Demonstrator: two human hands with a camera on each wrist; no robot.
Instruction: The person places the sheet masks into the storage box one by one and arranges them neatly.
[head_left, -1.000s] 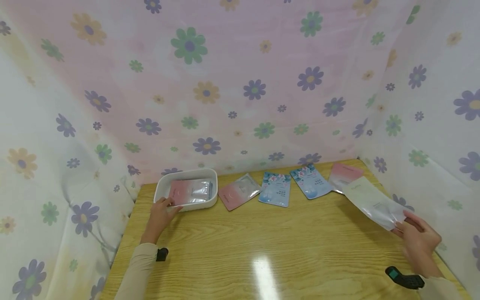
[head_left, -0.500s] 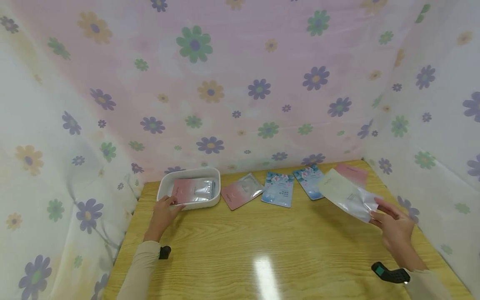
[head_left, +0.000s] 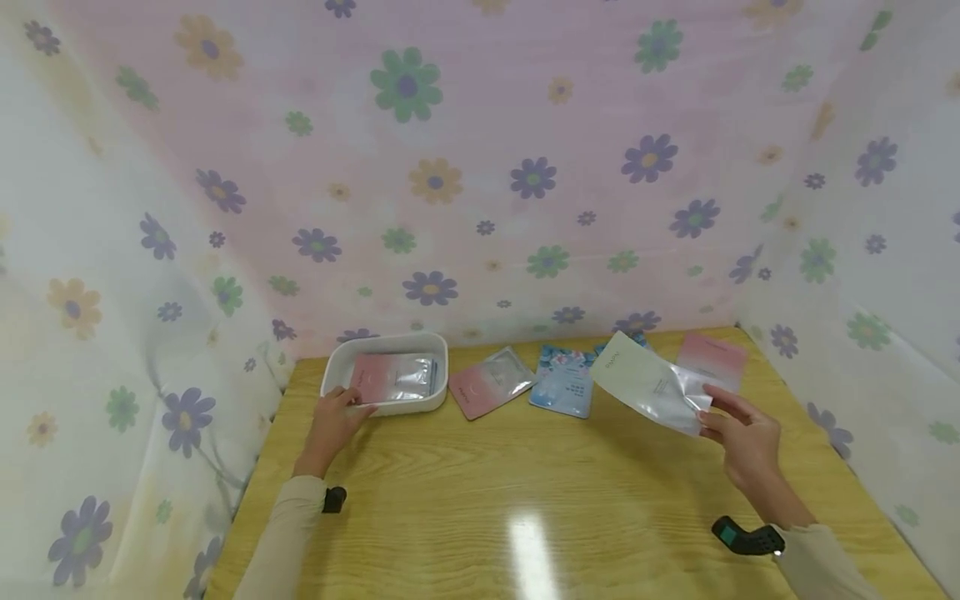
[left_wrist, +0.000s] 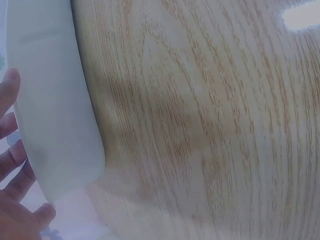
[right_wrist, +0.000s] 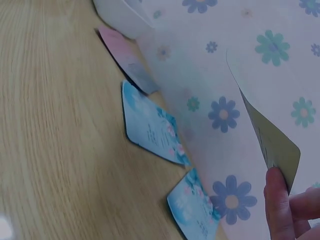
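My right hand (head_left: 750, 446) pinches one end of a pale green and silver sheet mask packet (head_left: 648, 383), held tilted above the table. The right wrist view shows this packet (right_wrist: 275, 142) nearly edge-on, with fingers (right_wrist: 279, 200) at its lower end. At the left, my left hand (head_left: 333, 425) grips the front left rim of a white plastic box (head_left: 408, 407). Inside the box lie a pink and silver packet (head_left: 386, 377) and, partly hidden under it, other packets. The left wrist view has the box wall (left_wrist: 55, 110) with fingers along its rim.
Along the back of the wooden table (head_left: 450, 500) lie a pink and silver packet (head_left: 491, 383), a blue floral packet (head_left: 564, 383), another blue one (right_wrist: 195, 205) partly covered in the head view, and a pink one (head_left: 712, 358). Flowered cloth (head_left: 480, 167) encloses the table.
My right hand has carried the pale green packet leftward, from the table's right side to over the second blue packet. My left hand stays on the box; the head view has shifted slightly.
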